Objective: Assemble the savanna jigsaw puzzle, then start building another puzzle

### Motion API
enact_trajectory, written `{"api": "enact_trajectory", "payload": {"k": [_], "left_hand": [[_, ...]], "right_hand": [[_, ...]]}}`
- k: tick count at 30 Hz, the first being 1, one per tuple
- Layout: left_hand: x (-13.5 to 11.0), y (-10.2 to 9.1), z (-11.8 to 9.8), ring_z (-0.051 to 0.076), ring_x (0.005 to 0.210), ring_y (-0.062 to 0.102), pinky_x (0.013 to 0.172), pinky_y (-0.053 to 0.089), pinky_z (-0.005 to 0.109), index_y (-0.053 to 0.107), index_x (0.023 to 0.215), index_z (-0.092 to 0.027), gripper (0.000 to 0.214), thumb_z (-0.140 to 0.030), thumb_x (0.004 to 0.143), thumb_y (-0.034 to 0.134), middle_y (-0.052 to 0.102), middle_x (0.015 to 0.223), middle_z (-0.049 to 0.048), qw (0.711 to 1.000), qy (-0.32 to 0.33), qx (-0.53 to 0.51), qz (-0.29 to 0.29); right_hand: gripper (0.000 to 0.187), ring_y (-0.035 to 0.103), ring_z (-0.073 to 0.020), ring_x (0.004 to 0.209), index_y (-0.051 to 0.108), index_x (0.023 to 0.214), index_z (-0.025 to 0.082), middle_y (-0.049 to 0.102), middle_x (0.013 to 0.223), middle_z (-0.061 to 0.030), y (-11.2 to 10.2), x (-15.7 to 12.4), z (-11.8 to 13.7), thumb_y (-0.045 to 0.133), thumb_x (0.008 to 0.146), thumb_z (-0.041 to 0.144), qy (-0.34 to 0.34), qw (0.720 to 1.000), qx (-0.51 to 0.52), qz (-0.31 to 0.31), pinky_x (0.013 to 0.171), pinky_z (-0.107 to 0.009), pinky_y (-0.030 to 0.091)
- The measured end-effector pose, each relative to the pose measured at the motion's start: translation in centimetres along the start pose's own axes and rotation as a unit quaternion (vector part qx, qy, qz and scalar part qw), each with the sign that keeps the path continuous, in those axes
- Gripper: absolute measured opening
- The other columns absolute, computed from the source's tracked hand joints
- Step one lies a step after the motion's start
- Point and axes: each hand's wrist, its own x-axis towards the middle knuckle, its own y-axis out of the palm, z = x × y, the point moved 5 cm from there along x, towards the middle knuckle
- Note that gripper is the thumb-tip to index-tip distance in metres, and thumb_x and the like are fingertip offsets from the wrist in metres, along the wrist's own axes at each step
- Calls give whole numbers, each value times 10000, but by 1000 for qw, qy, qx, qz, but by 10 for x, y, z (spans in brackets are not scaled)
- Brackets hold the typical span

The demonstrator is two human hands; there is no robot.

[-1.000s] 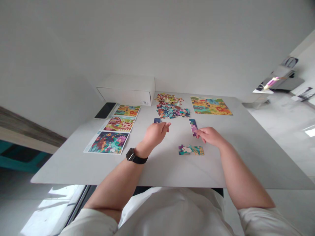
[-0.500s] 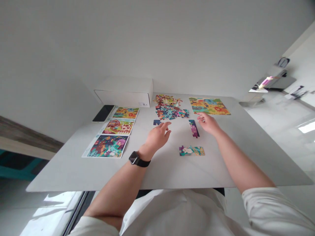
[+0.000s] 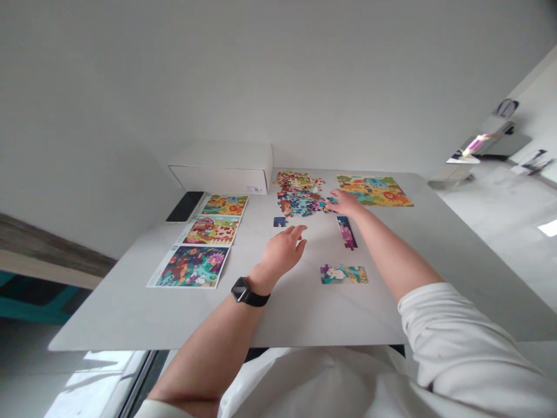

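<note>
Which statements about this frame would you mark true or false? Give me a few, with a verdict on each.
1. The right hand reaches to the edge of the heap of multicoloured cardboard jigsaw pieces. True.
2. The black-strapped wristwatch sits on the right wrist. False: it is on the left wrist.
3. The left hand grips the small dark blue jigsaw piece. False: the hand is open, its fingers near the piece but apart from it.
4. Three colourful printed picture sheets lie in a column on the pale grey table. True.
5. The black smartphone rests on the long white box. False: it lies on the table, beside the box.
</note>
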Motion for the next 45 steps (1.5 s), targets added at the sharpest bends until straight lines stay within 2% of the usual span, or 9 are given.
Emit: {"api": "enact_trajectory", "payload": {"k": [4, 11, 19, 23, 28, 30, 38, 41, 45], "left_hand": [[-1, 1, 0, 236, 979, 778, 891, 599, 363, 649, 1484, -237, 407, -256, 1080, 601, 792, 1267, 88, 1000, -2, 3, 3], [-3, 0, -3, 242, 1013, 783, 888, 605, 358, 628, 1495, -246, 412, -264, 1085, 597, 787, 1287, 95, 1000, 3, 4, 14], [-2, 0, -2, 240, 1008, 784, 887, 606, 353, 636, 1483, -245, 404, -271, 1082, 602, 791, 1274, 92, 1000, -4, 0, 20], [-2, 0, -2, 236, 1001, 785, 884, 603, 348, 637, 1486, -238, 409, -264, 1079, 610, 796, 1268, 92, 1000, -4, 1, 17], [-2, 2, -3, 234, 988, 785, 874, 601, 348, 637, 1494, -233, 420, -261, 1075, 615, 797, 1277, 90, 1000, -1, 2, 22], [-1, 3, -2, 235, 990, 785, 875, 603, 350, 642, 1492, -237, 421, -261, 1072, 616, 798, 1277, 91, 1000, -3, 4, 26], [-1, 3, -2, 238, 991, 786, 877, 609, 349, 643, 1494, -239, 432, -256, 1063, 613, 799, 1270, 91, 1000, -6, 1, 25], [-1, 2, -3, 236, 988, 785, 875, 608, 347, 647, 1490, -235, 429, -252, 1063, 612, 800, 1269, 92, 1000, -5, -1, 25], [-2, 2, -4, 233, 983, 784, 878, 603, 348, 649, 1485, -231, 425, -249, 1062, 619, 798, 1277, 88, 999, -6, 0, 31]], "right_hand": [[804, 712, -433, 1352, 649, 1506, 218, 745, 1457, -211, 12, 10, -1, 983, 784, 333, 12, 999, -22, 32, 1154, -528, 553], [792, 775, -322, 1188, 655, 1501, 213, 786, 1335, -162, 18, 10, -22, 964, 774, 272, 15, 998, 41, 43, 1059, -442, 598], [669, 799, -272, 1064, 712, 1418, 224, 824, 1215, -113, 12, 5, -36, 924, 784, 206, 25, 996, 73, 40, 1002, -420, 628], [606, 804, -269, 1051, 732, 1402, 193, 824, 1245, -139, 8, 0, -36, 896, 818, 214, 15, 997, 68, 38, 992, -411, 627], [400, 784, -320, 1160, 827, 1163, 193, 816, 1290, -156, 9, -3, -32, 941, 796, 304, -27, 998, 18, 56, 1074, -445, 588], [370, 780, -316, 1157, 825, 1126, 196, 818, 1269, -151, 9, -3, -31, 943, 790, 293, -31, 998, 14, 48, 1074, -439, 584], [462, 771, -235, 939, 738, 1255, 201, 817, 1177, -113, 3, -4, -41, 863, 810, 192, 26, 997, 64, -45, 972, -418, 624], [412, 776, -231, 924, 744, 1236, 204, 821, 1154, -100, -2, -3, -45, 807, 831, 167, 45, 991, 86, -88, 976, -425, 631], [284, 794, -227, 941, 767, 1133, 200, 830, 1091, -81, -6, -2, -47, 754, 859, 127, 64, 985, 122, -106, 1025, -430, 629]]}}
